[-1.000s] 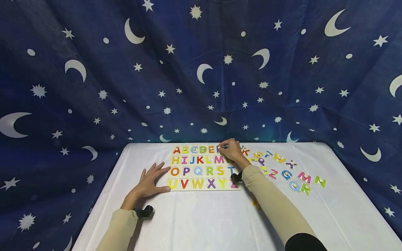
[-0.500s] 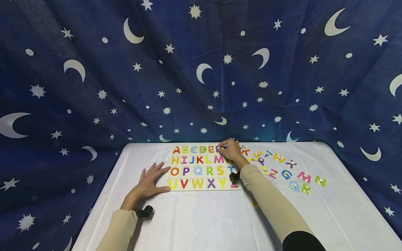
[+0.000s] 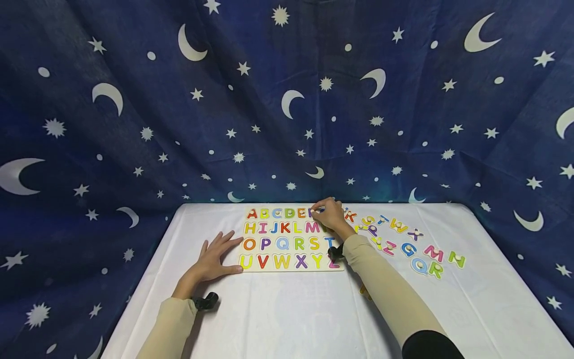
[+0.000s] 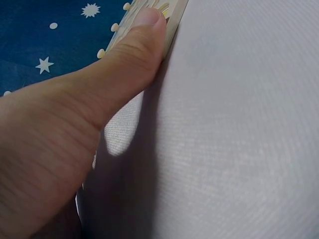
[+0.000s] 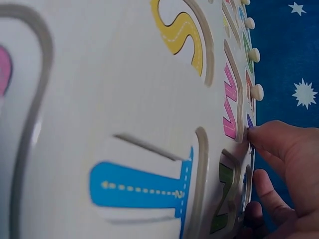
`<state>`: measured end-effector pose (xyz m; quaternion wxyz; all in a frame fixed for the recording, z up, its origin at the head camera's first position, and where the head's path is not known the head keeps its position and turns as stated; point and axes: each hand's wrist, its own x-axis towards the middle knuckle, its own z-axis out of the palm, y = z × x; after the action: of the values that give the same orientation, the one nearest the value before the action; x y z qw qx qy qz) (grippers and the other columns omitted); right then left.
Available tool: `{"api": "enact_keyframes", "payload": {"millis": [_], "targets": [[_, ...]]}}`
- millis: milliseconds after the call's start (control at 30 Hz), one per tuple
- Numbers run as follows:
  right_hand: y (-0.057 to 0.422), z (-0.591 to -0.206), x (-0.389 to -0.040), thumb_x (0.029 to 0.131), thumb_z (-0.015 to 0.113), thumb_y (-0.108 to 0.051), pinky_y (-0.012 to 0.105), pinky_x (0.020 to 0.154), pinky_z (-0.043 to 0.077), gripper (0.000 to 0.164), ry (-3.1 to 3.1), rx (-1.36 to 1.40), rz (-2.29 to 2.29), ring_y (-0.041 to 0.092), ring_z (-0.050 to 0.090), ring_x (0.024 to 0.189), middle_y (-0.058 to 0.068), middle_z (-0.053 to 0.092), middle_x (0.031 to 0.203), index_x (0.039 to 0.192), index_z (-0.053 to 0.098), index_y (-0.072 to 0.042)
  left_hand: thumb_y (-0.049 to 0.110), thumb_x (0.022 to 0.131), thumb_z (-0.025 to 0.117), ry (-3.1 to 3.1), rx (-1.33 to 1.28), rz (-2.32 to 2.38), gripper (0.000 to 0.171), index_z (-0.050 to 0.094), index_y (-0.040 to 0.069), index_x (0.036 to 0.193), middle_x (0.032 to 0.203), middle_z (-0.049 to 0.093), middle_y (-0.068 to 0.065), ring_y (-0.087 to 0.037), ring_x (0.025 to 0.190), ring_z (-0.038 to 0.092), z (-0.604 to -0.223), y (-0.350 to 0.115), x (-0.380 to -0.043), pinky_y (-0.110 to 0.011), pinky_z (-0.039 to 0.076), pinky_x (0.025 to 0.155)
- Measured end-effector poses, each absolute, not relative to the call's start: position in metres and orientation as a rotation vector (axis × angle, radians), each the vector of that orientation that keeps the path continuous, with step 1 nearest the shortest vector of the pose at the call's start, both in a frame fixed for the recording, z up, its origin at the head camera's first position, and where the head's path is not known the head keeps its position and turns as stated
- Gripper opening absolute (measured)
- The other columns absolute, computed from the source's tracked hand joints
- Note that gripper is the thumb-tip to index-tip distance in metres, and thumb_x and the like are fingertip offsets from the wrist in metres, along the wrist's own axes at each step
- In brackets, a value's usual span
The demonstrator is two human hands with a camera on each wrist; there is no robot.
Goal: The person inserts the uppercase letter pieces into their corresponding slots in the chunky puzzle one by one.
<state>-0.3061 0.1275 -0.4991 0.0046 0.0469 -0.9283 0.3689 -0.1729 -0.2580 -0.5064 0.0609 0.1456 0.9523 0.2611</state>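
A pale wooden alphabet puzzle board lies on the white table, its letter slots in several rows. My left hand rests at the board's left side with fingers spread; its thumb touches the board's edge in the left wrist view. At the top row my right hand pinches the purple letter F piece, fingertips hiding its knob. The right wrist view shows those fingertips against the board's far rows. Knobbed pieces A through E sit in the slots to the left.
Loose knobbed letters lie right of the board, among them G, M, N, Q and R. A yellow piece is partly under the right forearm. A dark star-and-moon cloth hangs behind the table.
Both hands stay nearly where they were. The right forearm shifts very slightly, and the head view moves a little.
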Motion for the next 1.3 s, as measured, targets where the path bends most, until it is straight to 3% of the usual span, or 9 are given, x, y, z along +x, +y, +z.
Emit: {"api": "enact_keyframes", "payload": {"millis": [267,467,700,1300], "targets": [[0.135,-0.494,-0.304,0.092,0.077,-0.022,0.054,0.095,0.041,0.028,-2.932,0.289,1.113,0.035,0.046,0.112,0.016,0.063,0.124,0.119,0.076,-0.015,0.056,0.076,0.086,2.875,0.44,0.791,0.092,0.05,0.022,0.153,0.167,0.029,-0.015,-0.045,0.155,0.011,-0.507,-0.258,-0.174,-0.073,-0.005,0.118],[0.15,-0.477,-0.297,0.093,0.077,-0.016,0.055,0.097,0.044,0.032,-2.927,0.476,1.092,0.037,0.051,0.112,0.017,0.062,0.119,0.124,0.073,-0.009,0.055,0.076,0.086,2.878,0.435,0.793,0.091,0.05,0.022,0.153,0.167,0.029,-0.015,-0.046,0.155,0.011,-0.506,-0.258,-0.174,-0.073,-0.005,0.118],[0.176,-0.459,-0.288,0.094,0.076,-0.015,0.045,0.076,0.052,0.035,-2.932,0.612,1.052,0.031,0.059,0.093,0.017,0.064,0.117,0.128,0.07,-0.008,0.057,0.075,0.086,2.875,0.412,0.78,0.093,0.05,0.022,0.154,0.168,0.028,-0.015,-0.046,0.155,0.01,-0.506,-0.258,-0.174,-0.072,-0.006,0.119],[0.26,-0.447,-0.243,0.093,0.078,-0.014,0.04,0.076,0.053,0.038,-2.853,0.562,1.023,0.029,0.065,0.093,0.015,0.072,0.113,0.129,0.069,-0.008,0.056,0.076,0.086,2.886,0.432,0.776,0.093,0.049,0.023,0.154,0.167,0.028,-0.015,-0.046,0.155,0.01,-0.509,-0.258,-0.176,-0.073,-0.006,0.118]]}}
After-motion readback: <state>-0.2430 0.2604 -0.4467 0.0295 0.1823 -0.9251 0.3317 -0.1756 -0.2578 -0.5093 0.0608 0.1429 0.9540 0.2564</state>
